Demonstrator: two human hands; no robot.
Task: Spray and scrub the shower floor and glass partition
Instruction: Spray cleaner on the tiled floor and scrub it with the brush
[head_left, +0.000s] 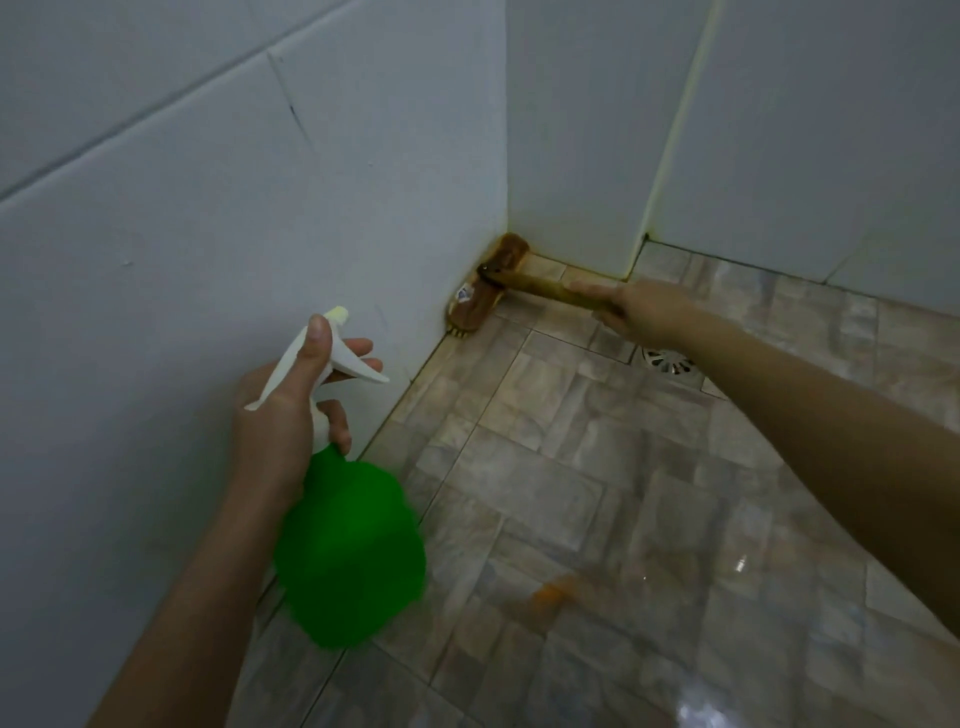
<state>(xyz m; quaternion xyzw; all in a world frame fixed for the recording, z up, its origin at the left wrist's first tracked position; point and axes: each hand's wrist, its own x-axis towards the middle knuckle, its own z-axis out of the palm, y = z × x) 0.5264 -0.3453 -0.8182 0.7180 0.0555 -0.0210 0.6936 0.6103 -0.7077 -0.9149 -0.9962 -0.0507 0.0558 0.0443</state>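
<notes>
The right grip (644, 312) is wrapped round the handle of a brush (488, 291), its head pushed into the corner of the shower floor (571, 493). The left grip (291, 410) holds a green spray bottle (348, 551) by the neck, beside the wall (208, 234). Scrubbing the corner looks like the step in hand; next probably comes spraying a fresh patch. How full the bottle is cannot be told.
</notes>
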